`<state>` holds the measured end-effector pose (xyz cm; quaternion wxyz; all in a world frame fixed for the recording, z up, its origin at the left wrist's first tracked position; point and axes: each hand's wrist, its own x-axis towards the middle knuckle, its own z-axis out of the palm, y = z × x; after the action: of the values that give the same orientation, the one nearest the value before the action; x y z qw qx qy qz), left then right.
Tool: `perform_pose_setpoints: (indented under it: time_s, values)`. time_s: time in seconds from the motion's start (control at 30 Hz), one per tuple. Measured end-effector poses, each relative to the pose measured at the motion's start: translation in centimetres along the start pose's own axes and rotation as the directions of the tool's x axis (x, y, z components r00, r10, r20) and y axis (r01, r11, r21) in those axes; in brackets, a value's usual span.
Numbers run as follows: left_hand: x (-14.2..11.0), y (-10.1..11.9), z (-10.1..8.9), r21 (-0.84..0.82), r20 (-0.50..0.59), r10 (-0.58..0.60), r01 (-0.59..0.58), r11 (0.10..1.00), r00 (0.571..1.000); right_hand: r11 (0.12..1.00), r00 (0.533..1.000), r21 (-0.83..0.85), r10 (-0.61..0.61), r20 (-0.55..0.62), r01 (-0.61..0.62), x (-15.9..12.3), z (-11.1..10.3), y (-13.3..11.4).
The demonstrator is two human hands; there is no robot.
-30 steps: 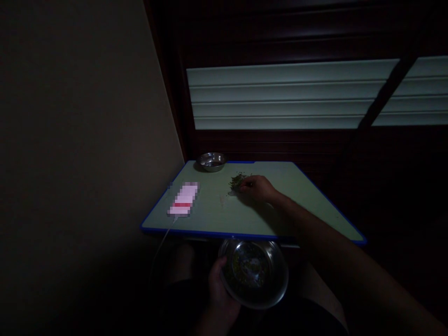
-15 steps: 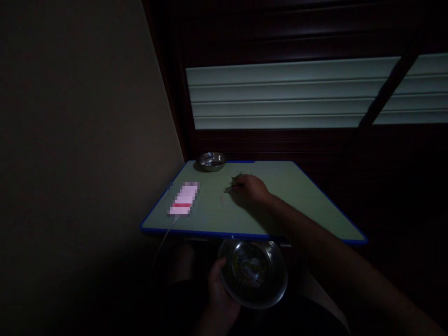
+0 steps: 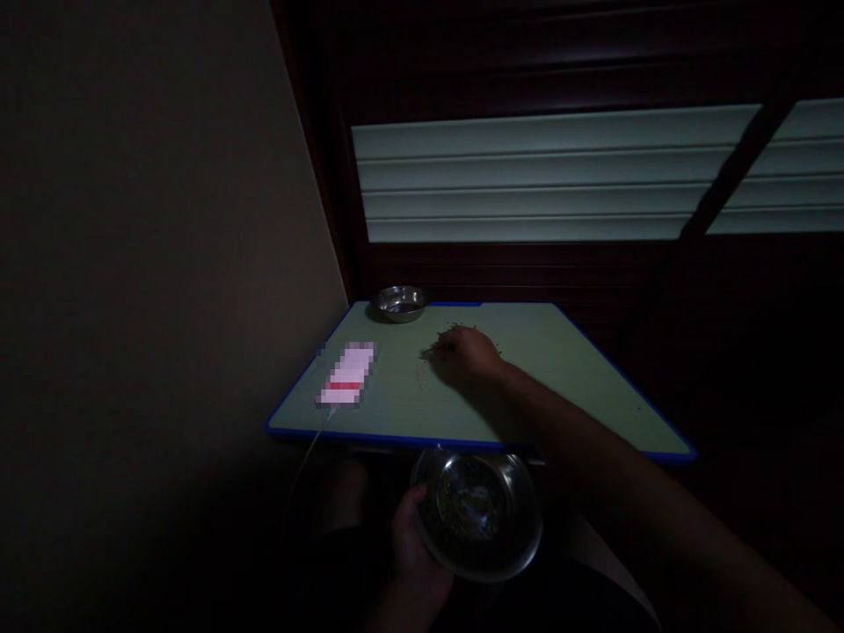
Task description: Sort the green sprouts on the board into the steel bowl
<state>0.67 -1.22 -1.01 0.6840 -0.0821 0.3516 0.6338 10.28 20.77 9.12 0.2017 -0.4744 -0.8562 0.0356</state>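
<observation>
In the head view, my left hand (image 3: 418, 545) grips the rim of a steel bowl (image 3: 524, 536) below the table's front edge, thumb over the inside. Small greenish grains (image 3: 454, 505) line that bowl, with shiny glare over them. My right hand (image 3: 471, 350) is down on the table, its fingers curled and pressed together over a scatter of small dark grains (image 3: 462, 325). Its palm side and fingertips are in shadow, so what they hold is hidden. A faint pale mark or smear (image 3: 422, 376) shows on the tabletop near the fingertips.
The pale green table (image 3: 580, 400) has a blue edge. A second steel bowl (image 3: 400, 305) stands at its far left corner, something dark inside. A lit, blurred-out phone (image 3: 348, 374) lies at the left, its cable (image 3: 309, 453) hanging over the front. A wall (image 3: 164, 220) borders the left.
My right hand has shifted very slightly on the grains, and more of them show beside its wrist side. My left hand and the bowl are where they were.
</observation>
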Motion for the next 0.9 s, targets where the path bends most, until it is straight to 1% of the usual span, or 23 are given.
perform_pose_setpoints:
  time_s: [0.13, 0.23, 0.4, 0.47, 0.63, 0.7, 0.8, 0.9]
  values:
    - [0.0, 0.1, 0.0, 0.007, -0.014, 0.001, -0.001, 1.0, 1.0, 0.997, 0.997, -0.001, -0.074, 0.025, 0.074, 0.1, -0.1, 0.8]
    - [0.1, 0.1, -0.1, -0.002, 0.004, 0.005, -0.005, 1.0, 1.0, 0.991, 0.991, 0.021, -0.131, 0.014, 0.131, -0.2, -0.3, 1.5]
    - [0.3, 0.0, -0.3, -0.012, 0.014, 0.017, -0.017, 1.0, 1.0, 0.971, 0.973, 0.059, -0.232, 0.008, 0.231, -0.9, -1.2, 2.4]
    - [0.3, 0.0, -0.3, -0.016, 0.008, 0.011, -0.011, 1.0, 1.0, 0.974, 0.977, 0.07, -0.214, -0.001, 0.214, -1.3, -1.6, 2.6]
    - [0.1, 0.1, -0.1, -0.003, -0.005, 0.008, -0.008, 1.0, 1.0, 0.992, 0.993, 0.07, -0.099, -0.056, 0.103, -2.5, -2.1, 2.5]
    - [0.0, 0.1, 0.0, 0.01, 0.001, 0.005, -0.005, 1.0, 1.0, 0.991, 0.995, 0.105, -0.085, -0.043, 0.089, -2.8, -2.1, 2.4]
    - [-0.2, 0.2, 0.0, 0.024, -0.004, 0.01, -0.01, 1.0, 1.0, 0.986, 0.997, 0.149, -0.081, 0.008, 0.079, -2.9, -2.0, 2.4]
    - [-0.1, 0.2, 0.0, 0.029, 0.0, 0.005, -0.005, 1.0, 1.0, 0.99, 0.996, 0.122, -0.08, 0.038, 0.075, -2.6, -1.9, 2.3]
